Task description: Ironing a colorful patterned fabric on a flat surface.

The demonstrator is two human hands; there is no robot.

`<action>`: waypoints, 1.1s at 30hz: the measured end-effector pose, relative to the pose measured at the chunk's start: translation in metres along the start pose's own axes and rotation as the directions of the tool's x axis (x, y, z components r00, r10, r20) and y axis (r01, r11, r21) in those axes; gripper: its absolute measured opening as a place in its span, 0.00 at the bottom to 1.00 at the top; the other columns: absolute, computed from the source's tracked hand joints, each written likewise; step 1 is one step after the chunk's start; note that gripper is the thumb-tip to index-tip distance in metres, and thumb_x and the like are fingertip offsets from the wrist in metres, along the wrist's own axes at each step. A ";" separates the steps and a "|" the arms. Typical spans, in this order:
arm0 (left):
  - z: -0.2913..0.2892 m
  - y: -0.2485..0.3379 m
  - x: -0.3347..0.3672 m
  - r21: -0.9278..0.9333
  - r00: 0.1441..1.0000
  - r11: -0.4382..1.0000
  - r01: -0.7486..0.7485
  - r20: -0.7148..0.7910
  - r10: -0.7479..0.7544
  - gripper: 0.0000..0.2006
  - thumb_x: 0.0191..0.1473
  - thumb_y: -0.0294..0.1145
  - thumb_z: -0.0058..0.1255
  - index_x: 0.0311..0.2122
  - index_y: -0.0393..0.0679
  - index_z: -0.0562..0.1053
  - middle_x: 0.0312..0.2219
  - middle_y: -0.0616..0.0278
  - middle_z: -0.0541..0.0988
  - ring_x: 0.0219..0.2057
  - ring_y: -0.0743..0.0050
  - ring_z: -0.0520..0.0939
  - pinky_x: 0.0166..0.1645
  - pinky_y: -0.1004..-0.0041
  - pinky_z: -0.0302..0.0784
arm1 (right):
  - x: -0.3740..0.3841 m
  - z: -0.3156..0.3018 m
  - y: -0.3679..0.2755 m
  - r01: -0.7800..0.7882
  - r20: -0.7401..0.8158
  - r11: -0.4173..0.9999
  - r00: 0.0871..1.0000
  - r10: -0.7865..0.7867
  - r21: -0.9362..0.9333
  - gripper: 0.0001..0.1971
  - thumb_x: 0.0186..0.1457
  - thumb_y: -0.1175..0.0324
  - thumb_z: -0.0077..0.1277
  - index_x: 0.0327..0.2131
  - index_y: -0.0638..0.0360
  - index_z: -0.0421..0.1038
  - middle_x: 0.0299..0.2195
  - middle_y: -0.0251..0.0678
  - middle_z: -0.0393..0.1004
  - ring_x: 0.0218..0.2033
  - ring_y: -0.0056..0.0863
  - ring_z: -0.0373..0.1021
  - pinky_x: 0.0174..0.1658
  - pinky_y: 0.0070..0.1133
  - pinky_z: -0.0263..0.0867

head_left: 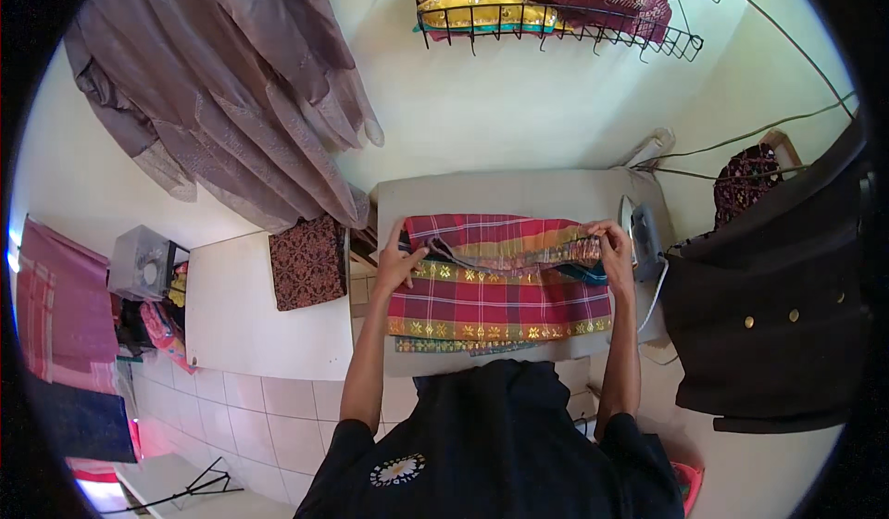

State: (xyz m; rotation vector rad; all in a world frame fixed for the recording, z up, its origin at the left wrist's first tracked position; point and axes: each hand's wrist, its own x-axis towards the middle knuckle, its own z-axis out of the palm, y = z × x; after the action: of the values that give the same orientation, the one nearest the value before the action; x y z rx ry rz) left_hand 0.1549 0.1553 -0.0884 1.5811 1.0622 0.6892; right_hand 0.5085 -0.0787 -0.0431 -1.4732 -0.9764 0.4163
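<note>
A red plaid cloth with gold star motifs lies across the padded ironing board, its upper part folded over so that a patterned underside shows along the fold. My left hand pinches the left end of that fold. At the right end, my right hand grips the same fold between thumb and fingers. Some dark and teal fabric shows below the fold near my right hand. Just right of that hand stands an iron on the board, with a pale cord trailing down from it.
A white table to the left bears a folded brown patterned cloth. Mauve garments hang at upper left, a dark buttoned garment at right. A black wire rack with folded cloths is fixed on the wall ahead.
</note>
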 end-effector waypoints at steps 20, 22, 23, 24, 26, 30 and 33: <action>-0.028 0.014 0.056 0.517 0.695 0.834 0.190 0.530 -0.487 0.24 0.57 0.42 0.54 0.56 0.45 0.64 0.23 0.57 0.79 0.21 0.68 0.81 0.25 0.71 0.81 | -0.041 -0.013 0.020 -0.324 0.008 0.611 0.879 0.476 -0.723 0.42 0.39 0.86 0.56 0.59 0.39 0.62 0.53 0.50 0.65 0.52 0.47 0.65 0.52 0.29 0.68; -0.033 0.015 0.047 0.514 0.733 0.838 0.184 0.495 -0.466 0.27 0.51 0.39 0.62 0.54 0.48 0.66 0.28 0.60 0.75 0.18 0.71 0.77 0.21 0.74 0.78 | -0.044 -0.012 0.026 -0.282 0.008 0.651 0.914 0.405 -0.705 0.41 0.38 0.85 0.57 0.58 0.39 0.63 0.54 0.49 0.63 0.53 0.45 0.63 0.53 0.29 0.68; -0.035 0.016 0.042 0.457 0.802 0.884 0.095 0.491 -0.340 0.29 0.47 0.38 0.64 0.55 0.49 0.66 0.33 0.57 0.73 0.20 0.70 0.78 0.20 0.73 0.78 | -0.045 -0.012 0.028 -0.235 0.005 0.688 0.945 0.328 -0.686 0.41 0.37 0.84 0.59 0.58 0.39 0.64 0.55 0.49 0.60 0.55 0.44 0.61 0.53 0.29 0.68; -0.038 0.015 0.036 0.403 0.856 0.915 0.001 0.473 -0.209 0.32 0.44 0.38 0.66 0.55 0.50 0.66 0.38 0.54 0.71 0.21 0.70 0.78 0.20 0.73 0.79 | -0.045 -0.011 0.029 -0.234 0.009 0.689 0.944 0.330 -0.685 0.41 0.37 0.84 0.59 0.58 0.39 0.64 0.55 0.49 0.60 0.55 0.44 0.61 0.53 0.29 0.68; -0.042 0.004 0.030 0.476 0.887 0.879 -0.001 0.407 -0.220 0.34 0.43 0.35 0.67 0.56 0.55 0.65 0.43 0.53 0.67 0.25 0.68 0.80 0.21 0.73 0.80 | -0.045 -0.010 0.030 -0.155 0.017 0.683 0.971 0.238 -0.714 0.38 0.39 0.83 0.60 0.56 0.41 0.66 0.52 0.49 0.65 0.48 0.42 0.67 0.50 0.30 0.69; -0.037 0.011 0.027 0.413 0.857 0.880 0.235 0.340 -0.388 0.36 0.43 0.27 0.66 0.58 0.55 0.63 0.48 0.51 0.63 0.27 0.64 0.82 0.23 0.70 0.84 | -0.038 -0.009 0.034 -0.307 0.006 0.746 0.923 0.385 -0.591 0.30 0.41 0.80 0.61 0.51 0.49 0.71 0.48 0.47 0.70 0.43 0.41 0.71 0.47 0.32 0.69; -0.032 0.007 0.033 0.278 0.851 0.907 0.317 0.338 -0.402 0.28 0.46 0.23 0.62 0.54 0.44 0.67 0.43 0.50 0.69 0.25 0.65 0.83 0.25 0.68 0.85 | -0.035 -0.012 0.053 -0.180 0.030 0.794 0.970 0.242 -0.581 0.21 0.43 0.79 0.59 0.45 0.56 0.74 0.42 0.49 0.75 0.42 0.44 0.73 0.47 0.30 0.68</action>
State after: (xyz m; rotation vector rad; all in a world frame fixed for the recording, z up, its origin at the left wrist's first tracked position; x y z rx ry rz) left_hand 0.1437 0.1984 -0.0760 1.5515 1.1136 -0.0045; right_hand 0.5146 -0.1072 -0.1013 -2.1478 -1.0780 0.3749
